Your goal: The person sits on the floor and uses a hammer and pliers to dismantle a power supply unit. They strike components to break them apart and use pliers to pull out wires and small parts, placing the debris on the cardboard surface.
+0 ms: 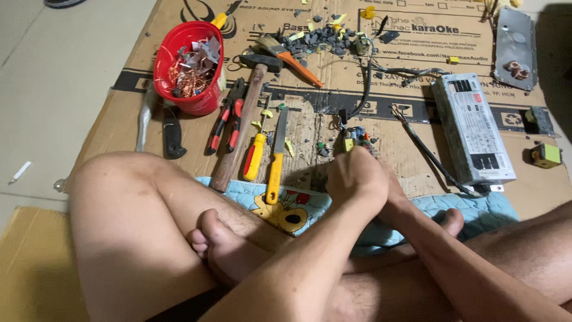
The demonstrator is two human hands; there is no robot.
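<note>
I sit cross-legged on a sheet of cardboard (411,173). My left hand (354,179) is a closed fist pressed against the near edge of a small circuit board (356,136) with coloured parts. Black wires (364,89) run from the board toward the far side. My right hand (398,201) lies tucked behind and under the left, mostly hidden, so its grip does not show. Both forearms cross over my legs and feet.
Left of my hands lie two yellow-handled screwdrivers (255,156), a wooden hammer (241,128), red-handled pliers (229,116) and a black-handled knife (173,136). A red bowl (199,102) holds copper scraps. A silver power-supply box (471,128) lies at right, and a blue quilted cloth (310,200) lies under my hands.
</note>
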